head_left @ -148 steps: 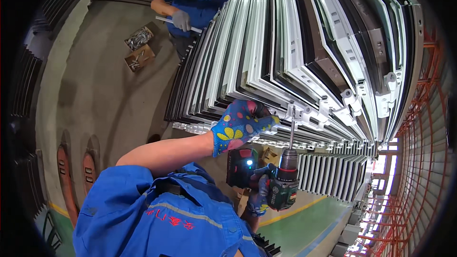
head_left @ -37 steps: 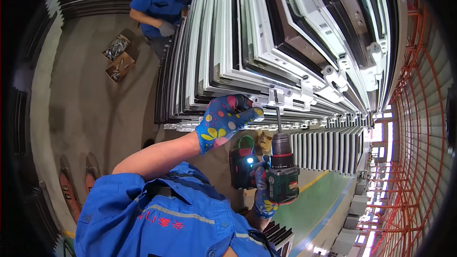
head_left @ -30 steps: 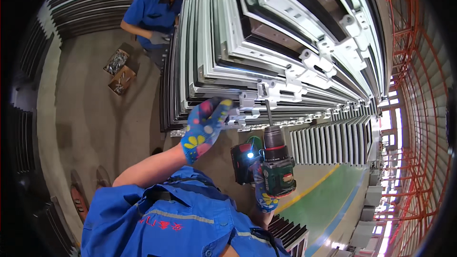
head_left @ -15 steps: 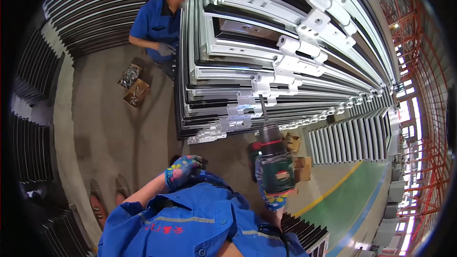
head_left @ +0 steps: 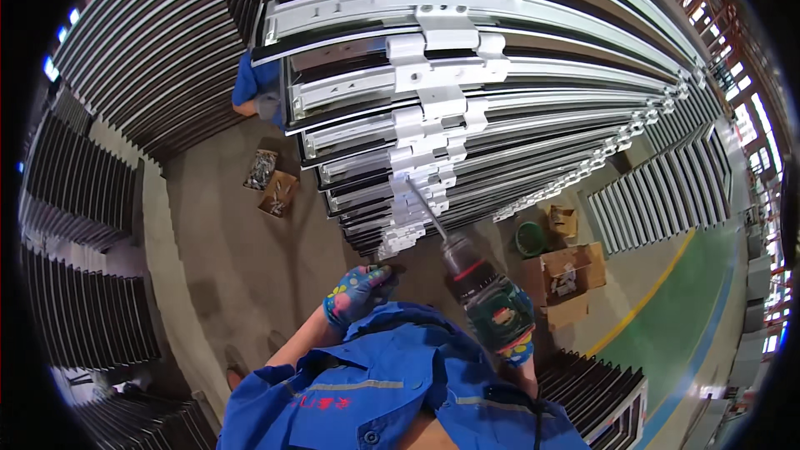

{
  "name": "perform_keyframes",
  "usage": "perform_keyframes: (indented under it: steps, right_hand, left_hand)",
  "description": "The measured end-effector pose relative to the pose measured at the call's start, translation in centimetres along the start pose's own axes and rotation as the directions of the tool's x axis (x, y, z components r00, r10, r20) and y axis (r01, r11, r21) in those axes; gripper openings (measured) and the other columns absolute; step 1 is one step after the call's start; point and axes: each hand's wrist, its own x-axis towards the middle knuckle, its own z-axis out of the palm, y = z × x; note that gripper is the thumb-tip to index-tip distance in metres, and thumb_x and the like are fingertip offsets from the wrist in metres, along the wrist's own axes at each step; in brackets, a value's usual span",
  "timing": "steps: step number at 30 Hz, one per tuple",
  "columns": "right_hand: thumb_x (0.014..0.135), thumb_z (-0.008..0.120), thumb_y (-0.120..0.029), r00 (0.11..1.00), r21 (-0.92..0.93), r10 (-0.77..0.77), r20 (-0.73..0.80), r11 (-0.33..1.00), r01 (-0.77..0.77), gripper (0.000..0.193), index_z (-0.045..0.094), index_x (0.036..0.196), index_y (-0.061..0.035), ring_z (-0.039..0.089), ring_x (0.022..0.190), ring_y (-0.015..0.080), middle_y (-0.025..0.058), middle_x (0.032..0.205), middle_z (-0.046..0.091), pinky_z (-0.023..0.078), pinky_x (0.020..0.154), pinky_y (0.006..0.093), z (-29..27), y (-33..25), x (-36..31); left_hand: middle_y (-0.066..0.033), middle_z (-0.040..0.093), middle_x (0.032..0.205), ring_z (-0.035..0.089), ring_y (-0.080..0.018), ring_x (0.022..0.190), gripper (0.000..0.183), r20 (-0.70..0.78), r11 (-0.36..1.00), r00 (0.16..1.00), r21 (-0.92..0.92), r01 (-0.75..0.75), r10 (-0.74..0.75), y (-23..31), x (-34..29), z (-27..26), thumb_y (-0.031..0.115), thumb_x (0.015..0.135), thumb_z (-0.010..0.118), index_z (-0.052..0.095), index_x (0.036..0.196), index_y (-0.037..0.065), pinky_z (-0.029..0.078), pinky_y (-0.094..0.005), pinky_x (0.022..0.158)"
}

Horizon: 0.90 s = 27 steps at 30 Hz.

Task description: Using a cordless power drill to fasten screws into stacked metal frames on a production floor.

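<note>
My right hand (head_left: 518, 353), in a patterned glove, grips a green and black cordless drill (head_left: 485, 290). Its long bit points up at the white hinge brackets (head_left: 417, 192) on a stack of grey window frames (head_left: 517, 117) standing on edge. My left hand (head_left: 360, 293), in a blue glove with coloured dots, hangs low by my chest with fingers curled, and I see nothing in it. It is below the lowest frame corner (head_left: 392, 246) and apart from it.
A person in blue (head_left: 258, 87) crouches at the far end of the stack. Two small cardboard trays of screws (head_left: 271, 183) lie on the concrete floor. Open cartons (head_left: 571, 279) and a green bucket (head_left: 530, 239) sit to the right. Dark frame racks (head_left: 75, 200) line the left.
My left hand has come off the frame brackets and dropped down to my chest. The drill has tilted up so its bit points at the hinges. My view has swung further upward.
</note>
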Motion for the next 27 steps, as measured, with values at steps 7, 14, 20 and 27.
perform_keyframes:
  steps: [7,14,20,27]
  right_hand:
    - [0.068,0.059,-0.017,0.989,-0.316,-0.082,0.126,0.941,0.118,0.023,0.060,0.091,-0.0198,0.057,0.073,0.0244,0.0040,0.082,0.059,0.047,0.061,0.0360,0.5,1.3,-2.4]
    - [0.070,0.058,-0.018,0.977,-0.179,-0.169,0.129,0.965,0.190,0.021,0.059,0.090,-0.0132,0.057,0.076,0.0241,0.0066,0.084,0.058,0.046,0.063,0.0358,-0.1,5.2,-6.1]
    - [0.070,0.056,-0.014,0.972,0.009,-0.205,-0.112,0.978,0.207,0.006,0.060,0.075,-0.0117,0.057,0.062,0.0212,0.0045,0.068,0.057,0.045,0.053,0.0330,1.0,6.8,-7.5]
    - [0.072,0.053,-0.009,0.901,-0.036,-0.314,-0.299,0.947,0.318,0.012,0.059,0.062,-0.0097,0.057,0.053,0.0183,0.0031,0.057,0.056,0.044,0.047,0.0302,1.1,7.6,-7.5]
  left_hand:
    - [-0.0024,0.056,0.079,0.045,-0.0088,0.059,0.026,-0.033,0.968,0.988,0.211,-0.140,0.150,0.1,1.5,1.1,0.017,0.086,0.053,0.056,0.109,0.005,0.036,-0.0214,0.050]
    - [0.0017,0.049,0.073,0.037,-0.0050,0.053,0.026,-0.033,0.993,0.993,-0.012,-0.114,0.114,0.1,2.9,3.4,0.030,0.088,0.054,0.055,0.098,0.006,0.031,-0.0185,0.044]
    - [0.0028,0.046,0.067,0.034,-0.0059,0.050,0.023,0.048,0.981,0.988,-0.139,-0.138,0.146,0.0,3.8,5.4,0.034,0.087,0.055,0.053,0.089,0.012,0.028,-0.0206,0.043]
    - [-0.0031,0.052,0.075,0.042,-0.0099,0.058,0.013,-0.028,0.964,0.971,-0.117,-0.237,0.236,1.0,3.6,7.8,0.018,0.088,0.051,0.053,0.097,0.009,0.034,-0.0232,0.049]
